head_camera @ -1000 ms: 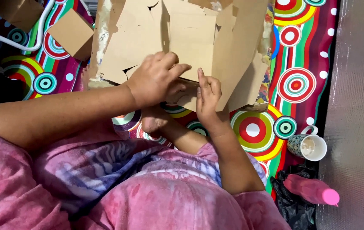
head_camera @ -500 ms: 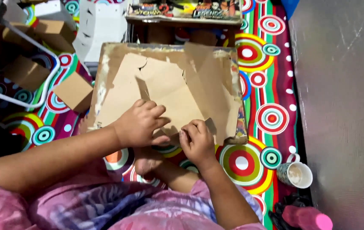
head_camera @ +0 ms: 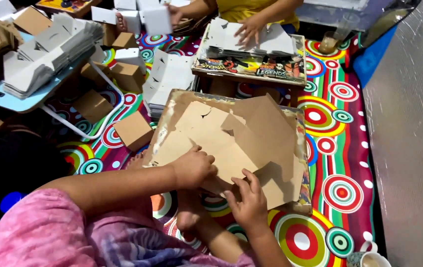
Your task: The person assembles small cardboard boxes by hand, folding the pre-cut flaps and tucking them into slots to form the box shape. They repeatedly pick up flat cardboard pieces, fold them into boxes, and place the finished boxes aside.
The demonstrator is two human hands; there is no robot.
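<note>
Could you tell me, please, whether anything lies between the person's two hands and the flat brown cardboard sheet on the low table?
Nothing visible does. The left hand rests knuckles-up directly on the flat brown cardboard sheet, and the right hand presses on its near edge. The folded brown cardboard box sits apart on the mat, left of the table.

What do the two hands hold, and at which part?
Both hands press a flat brown cardboard sheet at its near edge: left hand on top, right hand at the lower edge.
</note>
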